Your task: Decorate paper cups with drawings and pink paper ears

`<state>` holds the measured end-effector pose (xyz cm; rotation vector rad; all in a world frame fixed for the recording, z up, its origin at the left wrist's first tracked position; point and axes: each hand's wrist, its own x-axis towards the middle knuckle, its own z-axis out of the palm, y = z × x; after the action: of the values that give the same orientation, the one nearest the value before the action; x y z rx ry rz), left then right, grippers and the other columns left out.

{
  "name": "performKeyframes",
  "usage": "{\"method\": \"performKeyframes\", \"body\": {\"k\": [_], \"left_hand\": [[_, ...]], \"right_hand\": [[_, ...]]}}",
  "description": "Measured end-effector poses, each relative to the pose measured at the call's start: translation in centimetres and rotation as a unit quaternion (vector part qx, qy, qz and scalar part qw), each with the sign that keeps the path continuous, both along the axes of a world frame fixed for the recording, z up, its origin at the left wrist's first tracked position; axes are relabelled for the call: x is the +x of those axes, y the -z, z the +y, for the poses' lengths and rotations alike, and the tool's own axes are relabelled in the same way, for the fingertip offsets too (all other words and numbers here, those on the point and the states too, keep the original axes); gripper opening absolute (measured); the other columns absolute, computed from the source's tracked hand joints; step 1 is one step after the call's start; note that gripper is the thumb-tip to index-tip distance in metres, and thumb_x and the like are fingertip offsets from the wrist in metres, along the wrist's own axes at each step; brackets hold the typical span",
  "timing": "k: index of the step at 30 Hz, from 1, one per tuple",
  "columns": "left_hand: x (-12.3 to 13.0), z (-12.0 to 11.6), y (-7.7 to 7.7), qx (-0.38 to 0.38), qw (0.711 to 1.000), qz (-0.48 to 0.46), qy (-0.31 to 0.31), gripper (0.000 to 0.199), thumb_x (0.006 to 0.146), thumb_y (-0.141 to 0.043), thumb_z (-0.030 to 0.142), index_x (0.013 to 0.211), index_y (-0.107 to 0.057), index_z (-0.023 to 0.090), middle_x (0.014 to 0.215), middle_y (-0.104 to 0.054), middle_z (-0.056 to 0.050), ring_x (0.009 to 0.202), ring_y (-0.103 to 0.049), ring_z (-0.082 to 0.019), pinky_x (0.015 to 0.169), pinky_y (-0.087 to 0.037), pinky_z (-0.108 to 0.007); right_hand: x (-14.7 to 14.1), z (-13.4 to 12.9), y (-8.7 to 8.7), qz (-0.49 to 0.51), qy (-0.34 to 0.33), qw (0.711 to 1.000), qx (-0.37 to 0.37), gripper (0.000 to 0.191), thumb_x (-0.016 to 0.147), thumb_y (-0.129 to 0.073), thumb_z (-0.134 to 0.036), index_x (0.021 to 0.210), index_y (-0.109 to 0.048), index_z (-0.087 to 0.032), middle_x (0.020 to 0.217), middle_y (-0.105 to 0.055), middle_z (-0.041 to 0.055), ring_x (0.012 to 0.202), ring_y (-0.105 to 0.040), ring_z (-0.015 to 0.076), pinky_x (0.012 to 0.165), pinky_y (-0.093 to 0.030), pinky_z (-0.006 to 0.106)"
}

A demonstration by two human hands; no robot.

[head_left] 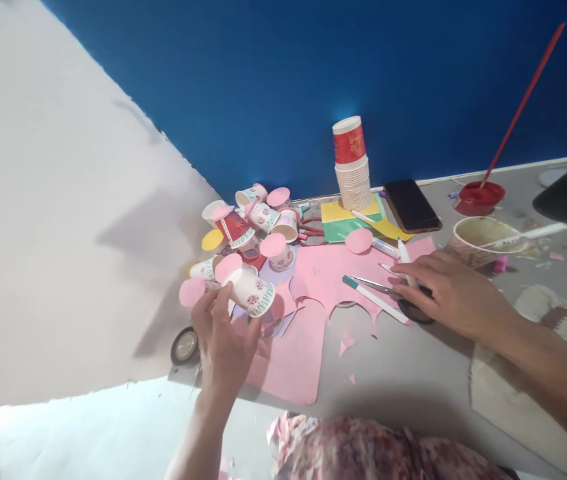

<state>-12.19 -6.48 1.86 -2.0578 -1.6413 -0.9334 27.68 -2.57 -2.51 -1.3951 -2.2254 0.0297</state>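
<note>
A white paper cup with a printed red and green pattern (pixel 253 293) is held tilted between the fingers of my left hand (pixel 226 340), beside a group of similar cups with pink discs. My right hand (pixel 443 293) has its fingers around the lower part of a white marker with a teal tip (pixel 404 259). Under and beside those fingers lie scissors (pixel 373 285) with dark handles, blades pointing left. Next to them rests a teal-capped marker (pixel 376 300). Pink paper with curved cut-outs (pixel 321 270) spreads between my hands.
A tall stack of cups (pixel 353 180) stands on green and yellow sheets near the blue wall. Behind my right hand are a phone (pixel 412 206), a red dish (pixel 479 199) with a stick and a used cup (pixel 483 233). Black tape (pixel 184 346) lies at the left edge.
</note>
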Motion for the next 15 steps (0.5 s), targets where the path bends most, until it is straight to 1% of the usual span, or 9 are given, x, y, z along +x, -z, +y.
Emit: {"method": "performKeyframes", "body": {"k": [4,7,9,11,15], "left_hand": [[-1.2,-0.8,1.6,-0.025,0.999,0.016,-0.042,0.071,0.092,-0.076,0.024,0.156,-0.045,0.025,0.139,-0.050,-0.019,0.137,-0.052,-0.037,0.112,-0.050,-0.056],[-2.0,-0.4,2.0,-0.021,0.997,0.007,-0.080,0.069,0.092,-0.077,0.026,0.154,-0.048,0.024,0.139,-0.050,-0.020,0.137,-0.051,-0.037,0.113,-0.049,-0.056],[-2.0,0.3,2.1,-0.022,0.997,0.008,-0.077,0.068,0.091,-0.077,0.025,0.153,-0.049,0.023,0.138,-0.050,-0.020,0.136,-0.051,-0.036,0.114,-0.048,-0.055],[-1.3,1.2,2.1,-0.032,0.997,0.020,-0.061,0.067,0.091,-0.076,0.023,0.152,-0.050,0.022,0.138,-0.050,-0.020,0.134,-0.052,-0.037,0.112,-0.049,-0.055],[0.5,3.0,2.3,-0.040,0.998,0.057,-0.009,0.063,0.094,-0.073,0.021,0.152,-0.049,0.019,0.138,-0.052,-0.022,0.133,-0.052,-0.037,0.111,-0.047,-0.056]], "right_hand": [[0.0,0.0,0.1,0.005,-0.004,1.000,0.008,0.036,0.107,-0.049,-0.045,0.116,-0.077,-0.025,0.098,-0.077,0.0137,0.096,-0.068,0.0383,0.084,-0.054,0.055],[0.1,0.0,0.5,0.005,-0.017,1.000,0.009,0.036,0.107,-0.047,-0.046,0.118,-0.076,-0.026,0.099,-0.077,0.0135,0.093,-0.067,0.0377,0.083,-0.053,0.056],[0.1,0.1,0.7,0.003,-0.025,1.000,0.012,0.034,0.107,-0.048,-0.045,0.117,-0.075,-0.026,0.100,-0.078,0.0125,0.093,-0.067,0.0366,0.083,-0.053,0.054],[0.2,0.1,0.8,0.001,-0.026,1.000,0.015,0.032,0.107,-0.049,-0.045,0.116,-0.074,-0.027,0.101,-0.078,0.0119,0.094,-0.067,0.0362,0.084,-0.053,0.053],[0.2,0.1,0.6,0.001,-0.022,1.000,0.013,0.032,0.107,-0.051,-0.045,0.115,-0.074,-0.025,0.101,-0.077,0.0138,0.095,-0.068,0.0380,0.084,-0.053,0.054]]}}
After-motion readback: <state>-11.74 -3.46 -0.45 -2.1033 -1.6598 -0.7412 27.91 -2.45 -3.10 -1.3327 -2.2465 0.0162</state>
